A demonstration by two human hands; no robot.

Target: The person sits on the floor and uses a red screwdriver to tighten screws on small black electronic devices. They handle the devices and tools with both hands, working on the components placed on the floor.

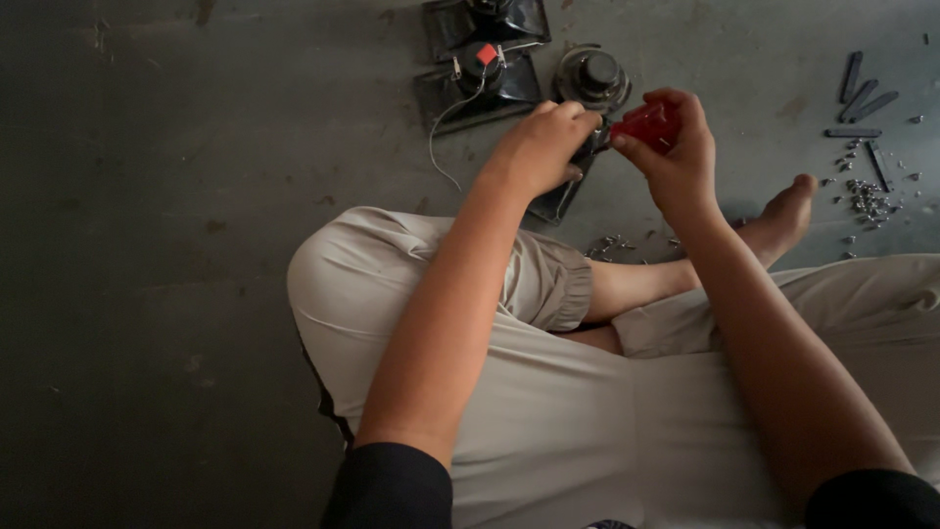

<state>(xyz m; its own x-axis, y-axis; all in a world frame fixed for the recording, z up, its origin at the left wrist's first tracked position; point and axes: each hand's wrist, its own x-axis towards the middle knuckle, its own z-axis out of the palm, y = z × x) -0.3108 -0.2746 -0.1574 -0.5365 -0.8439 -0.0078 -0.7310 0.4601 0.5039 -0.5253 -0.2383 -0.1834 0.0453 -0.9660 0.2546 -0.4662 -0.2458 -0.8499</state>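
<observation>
**Gripping a red-handled tool over a dark speaker part**

Clasping a red translucent plastic tool handle point(648, 125) in the closed right hand point(676, 157), far centre above the crossed legs. Pinning a dark square-framed speaker part point(566, 192) under the curled left hand point(539, 147), just left of the handle. Beyond: two more black speaker units point(480, 69) and a round magnet point(590, 76). Far right on the grey concrete floor point(147, 245): scattered small metal screws point(867, 196) and dark flat strips point(860, 98).

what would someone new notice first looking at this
The bright red handle gripped in the right hand at top centre stands out, close against the left hand, which holds a dark part. Beyond the hands, black speaker units sit on the grey floor, with small screws scattered right.
</observation>
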